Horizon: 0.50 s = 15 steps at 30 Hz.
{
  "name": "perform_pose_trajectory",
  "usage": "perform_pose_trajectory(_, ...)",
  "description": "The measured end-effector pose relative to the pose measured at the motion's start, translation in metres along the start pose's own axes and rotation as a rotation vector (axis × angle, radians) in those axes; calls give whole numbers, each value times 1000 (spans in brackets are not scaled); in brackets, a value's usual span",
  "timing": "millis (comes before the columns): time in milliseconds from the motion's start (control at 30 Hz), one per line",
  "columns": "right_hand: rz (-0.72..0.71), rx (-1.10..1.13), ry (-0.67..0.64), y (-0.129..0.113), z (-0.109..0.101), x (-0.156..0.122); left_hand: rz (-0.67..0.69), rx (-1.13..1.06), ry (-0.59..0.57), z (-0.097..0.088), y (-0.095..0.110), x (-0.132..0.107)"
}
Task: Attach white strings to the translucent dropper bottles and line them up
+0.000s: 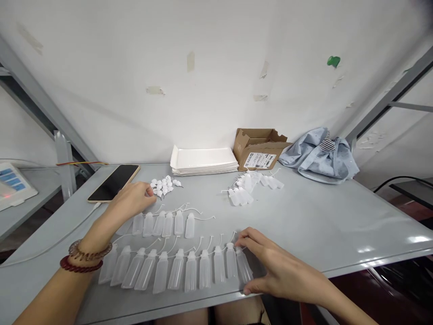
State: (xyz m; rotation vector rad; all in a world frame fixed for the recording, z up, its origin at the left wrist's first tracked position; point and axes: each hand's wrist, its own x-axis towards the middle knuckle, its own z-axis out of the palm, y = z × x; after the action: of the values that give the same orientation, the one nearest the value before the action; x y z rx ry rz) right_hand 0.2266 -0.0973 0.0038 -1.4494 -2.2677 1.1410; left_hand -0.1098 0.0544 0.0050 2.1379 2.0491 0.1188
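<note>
While the right hand [275, 268] clasps the rightmost bottle [242, 266] (slim, translucent plastic) neck to base, the left hand [133, 198] curls at rounded white caps [163, 186], its grip impossible to tell.

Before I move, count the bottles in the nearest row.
11 visible bottles, side by side along the near edge of the table, from the bracelets to the right hand, which may hide more.

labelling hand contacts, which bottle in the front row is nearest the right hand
The bottle at the row's right end: the right hand spans it between thumb and fingers, while every other bottle in that row lies farther left.
</note>
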Motion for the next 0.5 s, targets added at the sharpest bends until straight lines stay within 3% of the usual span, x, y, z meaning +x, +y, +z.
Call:
perform_pose_trajectory(167, -36, -15, 83, -3, -12, -6, -27, -48, -9, -6, 2, -2)
perform_pose_trajectory(300, -174, -78, 215, -15, -25, 1, -20, -142, -14, -17, 11, -11)
perform_pose_trajectory(500, -463, -92, 375, -32, -29, 51, 213, -637, -187, -32, 50, -47)
